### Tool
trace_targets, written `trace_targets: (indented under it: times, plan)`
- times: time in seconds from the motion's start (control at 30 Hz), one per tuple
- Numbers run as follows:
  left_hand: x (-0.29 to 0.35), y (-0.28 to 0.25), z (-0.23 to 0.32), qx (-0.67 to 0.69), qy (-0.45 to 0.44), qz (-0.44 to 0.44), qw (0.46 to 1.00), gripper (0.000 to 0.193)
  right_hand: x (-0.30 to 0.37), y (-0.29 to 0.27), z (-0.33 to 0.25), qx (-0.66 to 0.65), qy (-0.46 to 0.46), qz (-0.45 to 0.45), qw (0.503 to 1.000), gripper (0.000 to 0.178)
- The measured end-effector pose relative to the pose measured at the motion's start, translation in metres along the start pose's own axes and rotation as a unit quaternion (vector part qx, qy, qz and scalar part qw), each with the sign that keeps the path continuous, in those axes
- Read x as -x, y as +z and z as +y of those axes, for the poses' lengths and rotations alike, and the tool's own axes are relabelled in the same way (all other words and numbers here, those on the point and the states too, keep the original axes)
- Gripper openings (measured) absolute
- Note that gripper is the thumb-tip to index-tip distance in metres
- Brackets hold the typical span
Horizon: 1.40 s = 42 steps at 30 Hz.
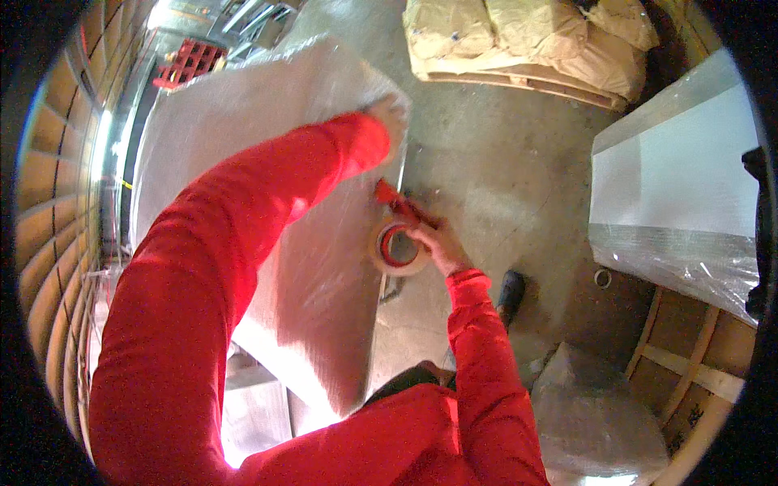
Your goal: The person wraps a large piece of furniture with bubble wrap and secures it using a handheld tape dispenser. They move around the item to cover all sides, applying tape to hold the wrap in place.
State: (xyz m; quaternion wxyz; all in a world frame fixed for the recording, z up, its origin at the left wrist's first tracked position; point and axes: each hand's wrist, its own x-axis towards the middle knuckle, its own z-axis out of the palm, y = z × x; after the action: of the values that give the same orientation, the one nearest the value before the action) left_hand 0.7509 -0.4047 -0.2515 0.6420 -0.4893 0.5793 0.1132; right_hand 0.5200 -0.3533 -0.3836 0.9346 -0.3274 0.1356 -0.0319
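A large flat-topped bundle (243, 121) wrapped in cloudy plastic film stands in front of me and to the left. My left hand (389, 112) reaches across it to its far right corner and touches the wrap there; its fingers blur into the film. By the bundle's right edge, my right hand (438, 241) is closed around a red tape dispenser (397, 198). The dispenser carries a wide roll of pale tape (379, 257) with a red hub. Its red head points toward the bundle's edge.
Stuffed tan sacks (527, 32) lie on a wooden pallet (519, 81) at the back. To the right stands a white film-wrapped box (673, 162), with a small tape ring (602, 279) near it. Another wrapped bundle (592, 405) sits low right. A red crate (190, 63) is far left.
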Motion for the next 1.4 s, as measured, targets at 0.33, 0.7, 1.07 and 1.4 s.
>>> trace_targets:
  times: [0.33, 0.7, 1.07, 1.4]
  plan:
    - [0.085, 0.037, 0.16, 0.103, -0.023, 0.078, 0.991, 0.056, 0.251, 0.076, 0.158, 0.052, 0.109, -0.102, 0.987, 0.065]
    - [0.228, 0.063, 0.312, 0.105, 0.018, -0.057, 0.993, 0.067, 0.368, 0.122, 0.237, 0.124, 0.101, -0.064, 0.985, 0.06]
    - [0.344, 0.148, 0.5, 0.255, 0.157, 0.336, 0.893, 0.045, 0.413, 0.15, 0.215, 0.074, 0.163, -0.195, 0.964, 0.072]
    - [0.352, 0.156, 0.515, 0.25, 0.123, 0.304, 0.911, 0.03, 0.33, 0.177, 0.137, 0.449, 0.312, -0.404, 0.733, 0.052]
